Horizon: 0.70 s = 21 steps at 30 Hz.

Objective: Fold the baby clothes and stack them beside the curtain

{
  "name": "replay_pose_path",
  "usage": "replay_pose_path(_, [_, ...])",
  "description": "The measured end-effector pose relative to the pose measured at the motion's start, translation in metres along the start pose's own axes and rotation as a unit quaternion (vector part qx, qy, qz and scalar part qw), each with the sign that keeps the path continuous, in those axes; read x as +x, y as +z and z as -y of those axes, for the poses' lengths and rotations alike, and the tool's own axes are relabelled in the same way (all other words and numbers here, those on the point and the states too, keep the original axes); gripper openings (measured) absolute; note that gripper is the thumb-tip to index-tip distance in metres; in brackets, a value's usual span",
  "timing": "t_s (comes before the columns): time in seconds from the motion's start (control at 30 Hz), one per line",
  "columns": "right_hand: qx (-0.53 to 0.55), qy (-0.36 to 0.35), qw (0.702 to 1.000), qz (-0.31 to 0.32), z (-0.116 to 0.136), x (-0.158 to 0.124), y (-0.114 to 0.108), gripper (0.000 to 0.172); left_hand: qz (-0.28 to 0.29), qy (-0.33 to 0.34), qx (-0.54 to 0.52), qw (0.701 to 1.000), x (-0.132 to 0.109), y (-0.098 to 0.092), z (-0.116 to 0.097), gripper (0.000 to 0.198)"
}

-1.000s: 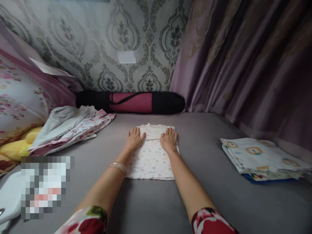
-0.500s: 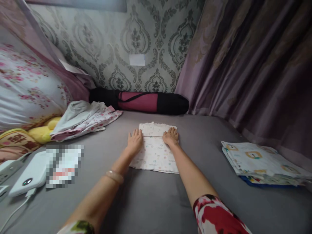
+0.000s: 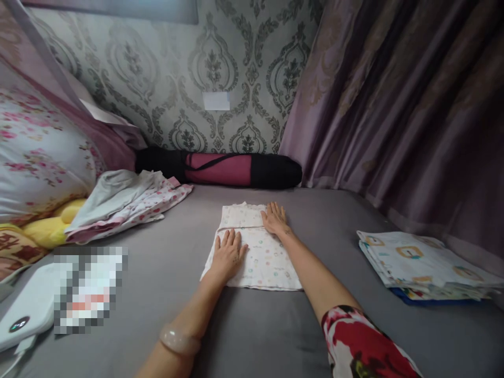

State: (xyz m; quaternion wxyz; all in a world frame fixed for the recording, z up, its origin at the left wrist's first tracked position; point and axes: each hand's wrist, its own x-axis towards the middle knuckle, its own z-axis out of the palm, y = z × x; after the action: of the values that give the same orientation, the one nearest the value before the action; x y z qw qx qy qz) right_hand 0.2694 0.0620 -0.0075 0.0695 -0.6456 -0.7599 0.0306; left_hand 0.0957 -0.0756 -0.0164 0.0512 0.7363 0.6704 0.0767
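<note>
A white garment (image 3: pixel 268 262) with small pastel prints lies flat on the grey bed sheet (image 3: pixel 165 262), its far part folded over into a band with a crease across. My left hand (image 3: pixel 229 253) rests palm down on the garment's left half, just below the crease, fingers spread. On the far right part of the folded band lies my right hand (image 3: pixel 274 218), flat with its fingers stretched out. Neither hand grips anything. A pale bangle (image 3: pixel 180 341) circles my left wrist.
At left are crumpled clothes (image 3: pixel 129 202), a yellow plush (image 3: pixel 49 231), a white power bank (image 3: pixel 29 302) with a cable and a blurred packet (image 3: pixel 92 291). A black and maroon long bag (image 3: pixel 220 169) lies along the wall. Folded cloths (image 3: pixel 421 260) are stacked at right.
My left hand has moved from the garment's upper left edge down and inward onto its lower left half. My right hand stays near the far right corner. The view has shifted slightly.
</note>
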Motion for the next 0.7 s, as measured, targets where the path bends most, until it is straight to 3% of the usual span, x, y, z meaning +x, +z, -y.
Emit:
replay_pose_path(0.27, [0.027, 0.012, 0.999, 0.039, -0.005, 0.007, 0.005, 0.063, 0.012, -0.001, 0.007, 1.000, 0.001, 0.004, 0.003, 0.061])
replay_pose_path(0.47, [0.032, -0.015, 0.999, 0.012, 0.014, 0.009, 0.005, 0.063, 0.003, 0.002, 0.002, 1.000, 0.002, 0.006, 0.005, 0.060])
replay_pose_path(0.7, [0.030, -0.017, 0.999, 0.031, 0.023, 0.010, 0.014, 0.064, 0.015, 0.000, 0.000, 1.000, 0.002, 0.002, 0.003, 0.059])
